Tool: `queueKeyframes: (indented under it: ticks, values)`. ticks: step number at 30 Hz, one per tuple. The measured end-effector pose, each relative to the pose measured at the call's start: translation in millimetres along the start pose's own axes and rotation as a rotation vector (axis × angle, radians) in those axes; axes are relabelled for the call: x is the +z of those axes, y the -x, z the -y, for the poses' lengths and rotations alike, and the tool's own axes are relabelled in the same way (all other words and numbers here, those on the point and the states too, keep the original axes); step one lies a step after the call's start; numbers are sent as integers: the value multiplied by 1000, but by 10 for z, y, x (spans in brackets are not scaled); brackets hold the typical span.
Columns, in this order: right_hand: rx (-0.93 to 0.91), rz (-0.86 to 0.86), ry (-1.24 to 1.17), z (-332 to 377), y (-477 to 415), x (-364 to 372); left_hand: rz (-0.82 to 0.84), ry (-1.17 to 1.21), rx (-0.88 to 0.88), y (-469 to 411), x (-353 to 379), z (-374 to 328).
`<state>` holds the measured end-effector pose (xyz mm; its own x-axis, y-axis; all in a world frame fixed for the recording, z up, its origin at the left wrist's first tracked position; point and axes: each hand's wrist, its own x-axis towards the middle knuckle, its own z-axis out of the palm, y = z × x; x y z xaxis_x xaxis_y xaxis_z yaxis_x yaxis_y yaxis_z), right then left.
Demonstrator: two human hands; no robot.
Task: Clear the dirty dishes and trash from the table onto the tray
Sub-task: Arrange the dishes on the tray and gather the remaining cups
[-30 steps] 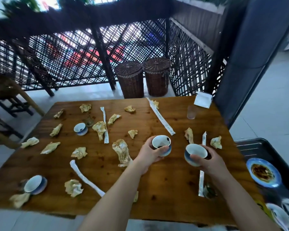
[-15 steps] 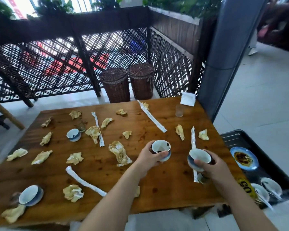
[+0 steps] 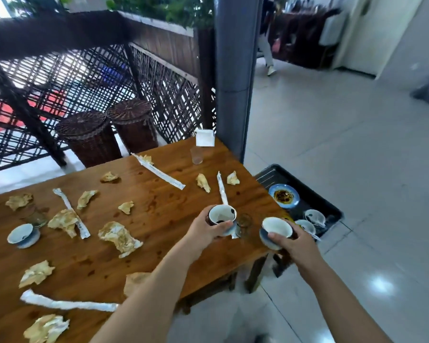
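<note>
— Wooden table (image 3: pixel 159 219) beside a lattice fence, littered from end to end. How much of it is cleared?

— Little, I'd say. The black tray (image 3: pixel 310 195) sits low past the table's right end, and on it lie a sauce-stained plate (image 3: pixel 283 196) and a few small bowls (image 3: pixel 313 216). Everything else is left. Crumpled napkins (image 3: pixel 119 237) are all over the top, with long paper sleeves (image 3: pixel 159 173) among them. A third cup (image 3: pixel 22 235) stands at the far left and a clear glass (image 3: pixel 196 155) near the far corner.

— And the hands?

— Each holds a cup. The left hand (image 3: pixel 206 230) has its fingers curled round the left cup (image 3: pixel 222 215), which has dark dregs inside. Its thumb lies across the near side, and the cup hangs above the table close to the right edge. The right hand (image 3: pixel 295 243) grips the right cup (image 3: pixel 275 227), thumb on the near wall and fingers wrapped behind. That cup is over the table's near right corner, close to the tray.

— So what's the step?

— Carrying both cups to the tray, by my reading. The right cup is nearer, and the tray has bare room beside the plate.
</note>
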<state>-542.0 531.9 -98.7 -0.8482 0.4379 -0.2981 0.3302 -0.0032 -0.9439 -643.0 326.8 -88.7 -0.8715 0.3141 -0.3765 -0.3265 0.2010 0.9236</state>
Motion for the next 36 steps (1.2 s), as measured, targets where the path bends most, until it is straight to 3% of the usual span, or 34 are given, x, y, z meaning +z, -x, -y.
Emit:
queueKeyframes:
  ticks: [10, 25, 36]
  values:
    - [22, -162, -123, -198, 75, -911, 217, -110, 76, -105, 916, -157]
    - [28, -205, -269, -307, 48, -2551, 259, -97, 122, -92, 2787, -409]
    - [30, -275, -311, -548, 76, -3346, 295, -67, 72, -165, 3633, -385]
